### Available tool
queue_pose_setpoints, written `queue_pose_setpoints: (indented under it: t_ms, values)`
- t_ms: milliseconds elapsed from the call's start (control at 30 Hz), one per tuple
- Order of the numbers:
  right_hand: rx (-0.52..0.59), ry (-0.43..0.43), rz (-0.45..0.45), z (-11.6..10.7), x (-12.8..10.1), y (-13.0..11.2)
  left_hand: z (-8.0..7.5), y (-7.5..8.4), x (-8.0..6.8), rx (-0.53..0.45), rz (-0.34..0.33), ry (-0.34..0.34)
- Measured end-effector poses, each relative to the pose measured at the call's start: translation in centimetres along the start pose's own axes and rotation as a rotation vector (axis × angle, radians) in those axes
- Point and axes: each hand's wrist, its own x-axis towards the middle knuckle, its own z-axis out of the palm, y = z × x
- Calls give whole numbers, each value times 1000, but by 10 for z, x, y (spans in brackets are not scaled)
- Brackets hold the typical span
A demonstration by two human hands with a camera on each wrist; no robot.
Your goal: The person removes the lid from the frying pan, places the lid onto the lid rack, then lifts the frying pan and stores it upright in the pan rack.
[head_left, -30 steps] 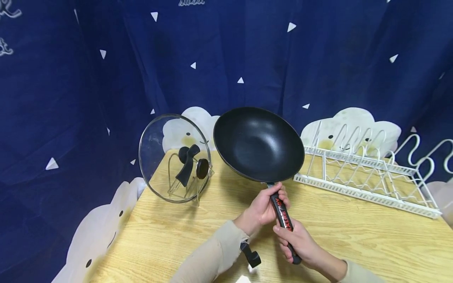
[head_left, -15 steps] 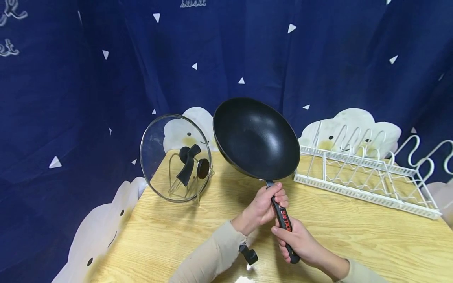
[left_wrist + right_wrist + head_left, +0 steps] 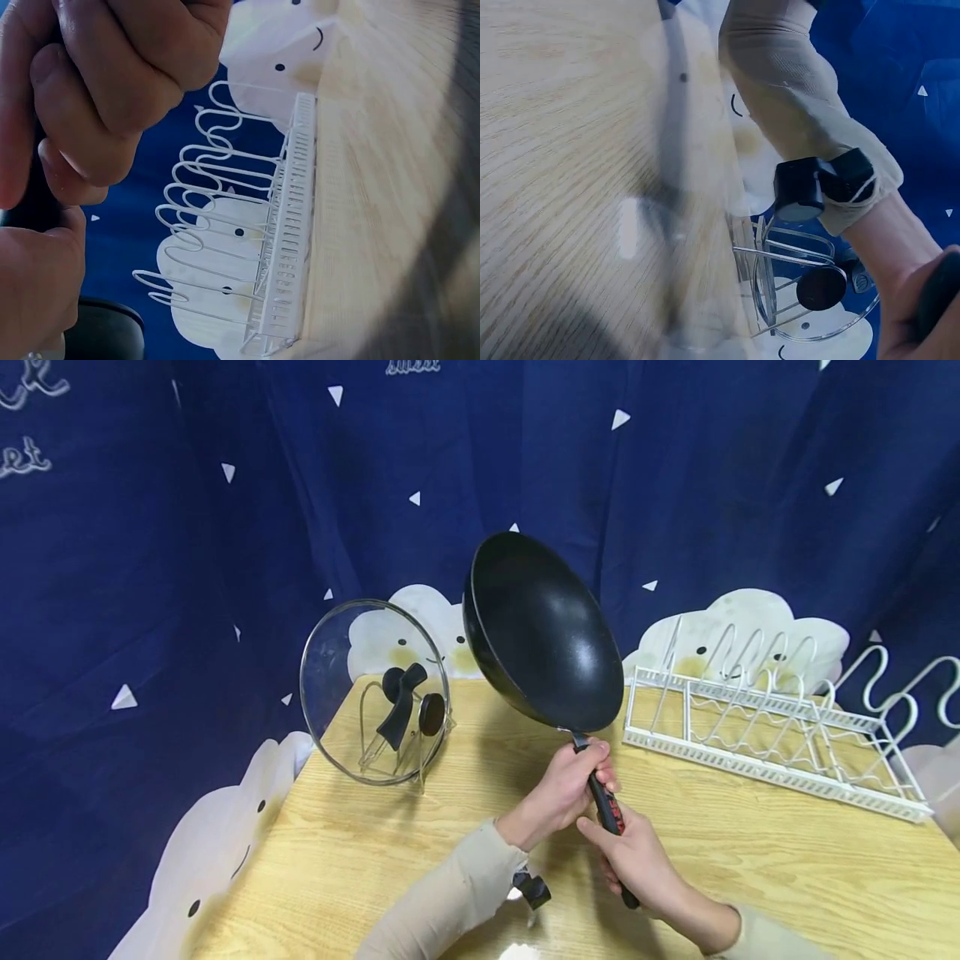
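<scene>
wok (image 3: 551,635) tilted over the tabletop (image 3: 322,877), left hand (image 3: 562,785) and right hand (image 3: 641,860) wrapped round its handle (image 3: 606,806)
lid (image 3: 348,693) at nine o'clock, rack (image 3: 750,768) at four: a wide swing could knock either.

Head: we look down, toward 12 o'clock. Sideways, close in, left wrist view shares our 3-o'clock rack (image 3: 772,776), right our 9-o'clock lid (image 3: 367,692).

Wok (image 3: 546,635) now higher, at steeper tilt

black pan (image 3: 551,635), white rack (image 3: 765,760), navy curtain (image 3: 480,452) with white triangles (image 3: 620,419)
</scene>
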Motion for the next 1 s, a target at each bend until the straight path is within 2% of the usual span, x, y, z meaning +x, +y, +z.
queue_pose_setpoints:
  t_ms: [200, 400, 600, 767, 900, 1000]
  values:
    - [61, 7, -34, -2, 2, 3, 3, 2, 5, 20, -41, -17]
    - [112, 2, -64, -8, 1, 7, 6, 2, 7, -26, -89, -90]
    - [173, -76, -147, -17, -5, 7, 16, 5, 9, -130, -171, -149]
    - [246, -152, -230, -26, -10, 8, 25, 7, 10, -201, -215, -197]
    - [319, -189, -269, -31, -13, 9, 30, 7, 12, -191, -215, -230]
    - [359, -205, -297, -33, -12, 11, 35, 7, 14, -142, -201, -214]
